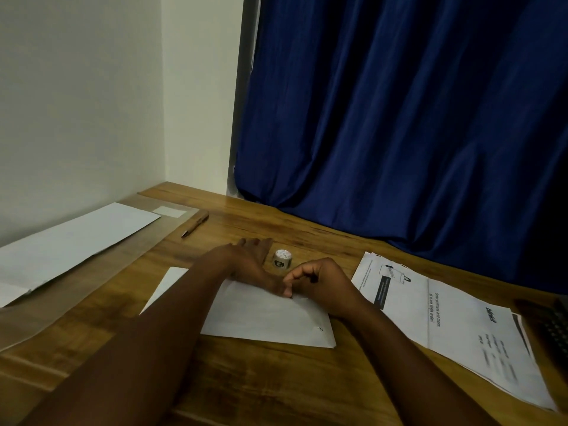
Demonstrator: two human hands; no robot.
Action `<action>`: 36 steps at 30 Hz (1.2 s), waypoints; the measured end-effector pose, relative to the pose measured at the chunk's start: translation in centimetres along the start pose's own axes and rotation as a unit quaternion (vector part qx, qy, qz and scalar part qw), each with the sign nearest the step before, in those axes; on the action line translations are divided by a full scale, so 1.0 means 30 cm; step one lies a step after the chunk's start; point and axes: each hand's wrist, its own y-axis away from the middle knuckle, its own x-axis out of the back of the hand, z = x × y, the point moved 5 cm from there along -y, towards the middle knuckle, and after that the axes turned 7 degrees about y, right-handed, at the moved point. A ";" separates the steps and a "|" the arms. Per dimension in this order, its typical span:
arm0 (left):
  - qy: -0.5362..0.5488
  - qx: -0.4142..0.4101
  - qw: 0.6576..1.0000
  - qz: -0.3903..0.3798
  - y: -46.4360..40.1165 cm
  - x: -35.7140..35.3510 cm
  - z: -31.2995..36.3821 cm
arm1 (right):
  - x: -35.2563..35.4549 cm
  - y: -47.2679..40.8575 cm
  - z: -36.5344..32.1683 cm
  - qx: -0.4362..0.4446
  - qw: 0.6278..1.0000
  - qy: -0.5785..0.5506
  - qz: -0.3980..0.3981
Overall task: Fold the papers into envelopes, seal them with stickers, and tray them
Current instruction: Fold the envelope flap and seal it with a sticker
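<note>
A folded white paper (267, 318) lies on the wooden table in front of me. My left hand (252, 262) lies flat across its far edge, with the fingers stretched out past the paper onto the table. My right hand (319, 284) is curled, and its fingertips pinch the paper's far edge right beside the left wrist. A small roll of stickers (282, 259) stands just beyond both hands. At the left, a clear tray (166, 229) holds a long white folded sheet (70, 241).
A brown pen (195, 224) lies beside the tray's far corner. Several printed sheets (455, 330) are stacked at the right, and a dark keyed object (558, 330) sits at the right edge. A blue curtain (399, 118) hangs behind the table.
</note>
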 end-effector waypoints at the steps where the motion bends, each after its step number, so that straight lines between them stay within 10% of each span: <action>1: -0.010 0.002 1.000 0.001 -0.003 -0.004 -0.001 | 0.000 0.000 0.002 -0.003 1.000 -0.001 0.003; 36: -0.032 0.015 0.999 0.000 -0.008 -0.028 -0.009 | 0.015 -0.022 0.012 -0.125 0.958 0.230 0.115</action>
